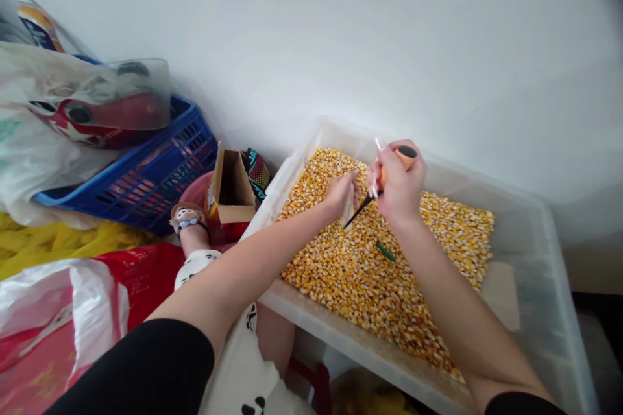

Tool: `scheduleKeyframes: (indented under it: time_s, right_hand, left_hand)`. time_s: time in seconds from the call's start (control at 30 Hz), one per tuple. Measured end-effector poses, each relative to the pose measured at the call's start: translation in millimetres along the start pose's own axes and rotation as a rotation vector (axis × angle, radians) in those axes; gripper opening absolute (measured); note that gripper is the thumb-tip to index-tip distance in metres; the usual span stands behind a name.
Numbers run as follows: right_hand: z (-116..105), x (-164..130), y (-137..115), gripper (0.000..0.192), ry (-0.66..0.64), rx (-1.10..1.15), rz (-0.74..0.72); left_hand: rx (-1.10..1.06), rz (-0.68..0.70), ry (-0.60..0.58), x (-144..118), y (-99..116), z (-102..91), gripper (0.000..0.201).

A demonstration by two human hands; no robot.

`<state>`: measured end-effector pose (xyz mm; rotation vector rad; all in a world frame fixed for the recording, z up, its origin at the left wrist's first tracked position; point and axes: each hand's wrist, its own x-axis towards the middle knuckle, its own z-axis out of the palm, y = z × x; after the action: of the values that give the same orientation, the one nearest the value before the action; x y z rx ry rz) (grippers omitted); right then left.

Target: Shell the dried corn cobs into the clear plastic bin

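Gripping an orange-handled tool (pixel 384 185) in right hand (pixel 400 189), left hand (pixel 341 194) pinching a small pale piece (pixel 348 213), above corn kernels (pixel 370 272)

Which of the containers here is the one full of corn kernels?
The clear plastic bin under both hands, its floor covered in yellow kernels. The blue basket to its left holds bags, and the small cardboard box stands open.
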<state>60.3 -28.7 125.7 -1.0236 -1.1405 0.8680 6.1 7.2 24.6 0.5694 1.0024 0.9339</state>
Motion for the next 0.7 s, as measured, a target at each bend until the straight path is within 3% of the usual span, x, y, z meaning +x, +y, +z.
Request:
scheduleKeyframes:
  time_s: [0.17,0.37,0.47,0.53,0.6,0.7]
  right_hand:
    - [-38,14,-20,0.026,-0.115,-0.131,0.123]
    - [-82,-30,16,0.033,-0.329,-0.712,0.421]
    - [-84,-53,18,0.040,-0.275,-0.923,0.300]
    - [-79,-63,7,0.041,-0.231,-0.894,0.154]
    - [-71,-70,-8,0.035,-0.276,-0.855,0.024]
    - [-61,-77,-21,0.024,-0.297,-0.903,-0.058]
  left_hand:
    - [-0.115,-0.017,0.012,-2,21,-3.1,0.028]
    - [-0.402,-0.050,0.151,-18,48,6.6,0.008]
    - [-0.430,-0.059,0.124,-28,53,10.4,0.004]
    - [-0.436,-0.053,0.103,-35,56,12.3,0.005]
    - [-0.451,-0.010,0.072,-42,59,14.8,0.007]
    - [-0.443,0.029,0.044,-52,63,19.4,0.011]
